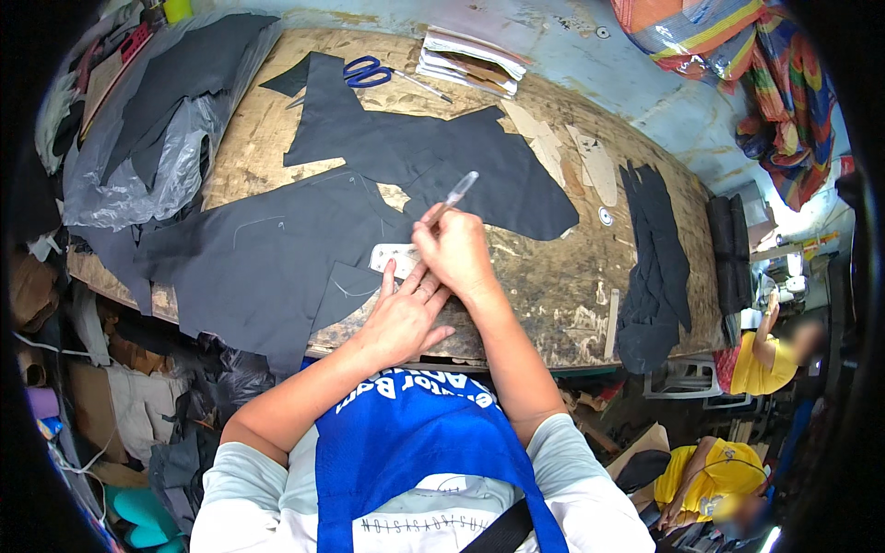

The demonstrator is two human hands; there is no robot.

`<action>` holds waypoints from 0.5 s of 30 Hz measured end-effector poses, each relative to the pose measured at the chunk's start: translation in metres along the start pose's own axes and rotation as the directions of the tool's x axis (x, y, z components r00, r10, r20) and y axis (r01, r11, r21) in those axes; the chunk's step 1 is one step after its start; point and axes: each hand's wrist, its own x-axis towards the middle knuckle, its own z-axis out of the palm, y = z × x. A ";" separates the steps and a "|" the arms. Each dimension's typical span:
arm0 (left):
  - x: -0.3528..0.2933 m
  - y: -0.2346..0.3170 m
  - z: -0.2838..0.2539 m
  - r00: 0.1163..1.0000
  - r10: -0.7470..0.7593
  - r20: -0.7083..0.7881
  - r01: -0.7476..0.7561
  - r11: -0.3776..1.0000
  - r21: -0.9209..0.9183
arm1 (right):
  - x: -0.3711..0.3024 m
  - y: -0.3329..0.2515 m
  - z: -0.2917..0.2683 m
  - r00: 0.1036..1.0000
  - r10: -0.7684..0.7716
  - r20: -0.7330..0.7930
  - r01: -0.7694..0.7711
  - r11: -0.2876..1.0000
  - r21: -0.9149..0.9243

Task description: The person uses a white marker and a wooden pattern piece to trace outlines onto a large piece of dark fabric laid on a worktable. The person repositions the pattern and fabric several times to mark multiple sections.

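My right hand [458,251] is closed round a pen [463,188] with a clear upper end, which leans up and away over the table. Beneath it lies a pale card pattern piece [387,255], partly covered by my hands. My left hand [403,323] rests flat with fingers stretched out on the pattern piece and the dark material at the near edge. A large black sheet of material [267,249] with thin light lines drawn on it spreads to the left. Where the pen's tip touches is hidden by my right hand.
More black pieces [433,147] lie behind. Blue-handled scissors [367,74] and a stack of papers [470,63] are at the back. Clear plastic [138,189] with black material is at left, a crumpled black bundle [653,267] at right. Two people in yellow shirts [705,475] are at right.
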 end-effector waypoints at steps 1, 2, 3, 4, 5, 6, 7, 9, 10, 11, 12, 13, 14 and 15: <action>0.000 0.001 0.000 1.000 0.005 -0.016 -0.004 1.000 0.008 | 0.001 0.005 -0.005 0.999 0.052 -0.004 -0.051 0.997 0.058; 0.000 0.001 0.000 0.999 0.010 -0.031 -0.010 1.000 0.015 | 0.003 0.009 -0.008 0.999 0.051 -0.010 -0.050 0.994 0.095; 0.000 0.001 0.001 0.999 0.009 -0.031 -0.009 1.000 0.020 | 0.004 0.013 -0.009 0.998 0.063 -0.031 -0.059 0.991 0.124; 0.000 0.001 0.001 0.999 0.007 -0.031 -0.006 1.000 0.017 | 0.004 0.015 -0.010 0.998 0.035 -0.060 -0.028 0.992 0.126; 0.000 0.001 0.002 1.000 0.008 -0.029 -0.007 1.000 0.021 | 0.004 0.018 -0.010 0.995 0.026 -0.094 -0.014 0.993 0.116; 0.000 0.001 0.002 1.000 0.008 -0.025 -0.007 1.000 0.025 | 0.004 0.019 -0.009 0.993 -0.003 -0.120 0.017 0.993 0.115; 0.000 0.001 0.002 1.000 0.008 -0.022 -0.007 1.000 0.030 | 0.003 0.020 -0.008 0.992 0.025 -0.127 -0.010 0.993 0.114; 0.000 0.000 0.003 1.000 0.006 -0.029 -0.005 1.000 0.031 | 0.002 0.021 -0.007 0.990 0.030 -0.139 -0.013 0.992 0.128; 0.000 0.000 0.003 0.999 0.006 -0.032 -0.005 1.000 0.031 | 0.001 0.021 -0.006 0.989 0.029 -0.147 -0.007 0.990 0.143; 0.000 0.000 0.003 1.000 0.000 -0.024 0.001 0.999 0.047 | 0.000 0.022 -0.006 0.985 0.017 -0.172 0.010 0.987 0.157; 0.000 0.001 0.004 1.000 -0.006 -0.015 0.007 0.998 0.062 | -0.001 0.022 -0.006 0.979 0.022 -0.201 0.011 0.986 0.166; 0.000 0.001 0.004 1.000 -0.012 -0.008 0.013 0.997 0.080 | -0.002 0.022 -0.007 0.980 0.007 -0.200 0.026 0.986 0.164; 0.000 0.001 0.004 1.000 -0.012 -0.010 0.013 0.997 0.076 | -0.005 0.023 -0.007 0.979 0.007 -0.204 0.026 0.987 0.158; 0.001 0.001 0.004 1.000 -0.011 -0.014 0.012 0.997 0.075 | -0.008 0.024 -0.008 0.979 -0.010 -0.206 0.042 0.987 0.153</action>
